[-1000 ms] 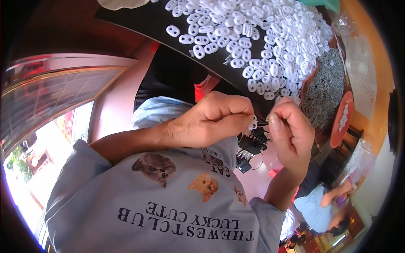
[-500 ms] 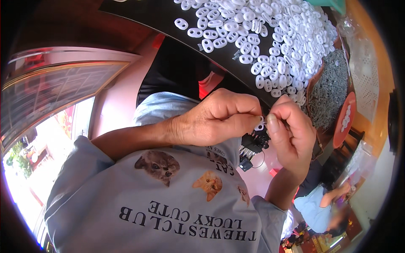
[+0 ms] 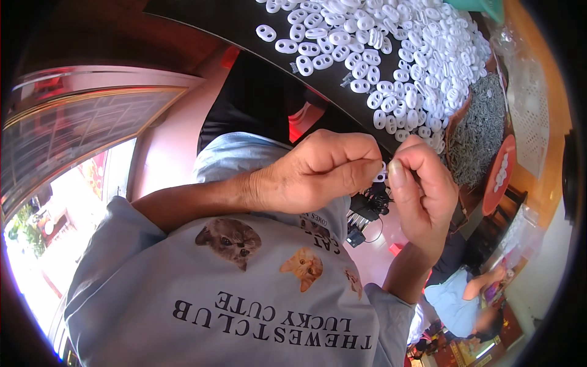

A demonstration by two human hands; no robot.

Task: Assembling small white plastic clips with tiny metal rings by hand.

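My left hand (image 3: 324, 168) is closed, its thumb and forefinger pinching a small white oval plastic piece (image 3: 381, 173) with two holes. Facing it, the fingers of my right hand (image 3: 425, 189) are pinched together at the other side of this piece. Anything between the right fingertips is too small and hidden to make out. Both hands are raised in front of my body, close to the table's near edge. Beyond them spreads a big heap of the same white two-hole pieces (image 3: 428, 67) on the black tabletop (image 3: 244, 30).
Right of the heap lies a pile of small grey metal parts (image 3: 477, 131). A red plate (image 3: 491, 192) holding several white pieces stands beside it. Black cables (image 3: 374, 205) show below my hands. Another person in a blue top (image 3: 455, 306) is at the lower right.
My hands have stayed nearly in place, still pinched, with the fingertips shifting slightly around the white piece. The heap appears a little farther right in the picture.
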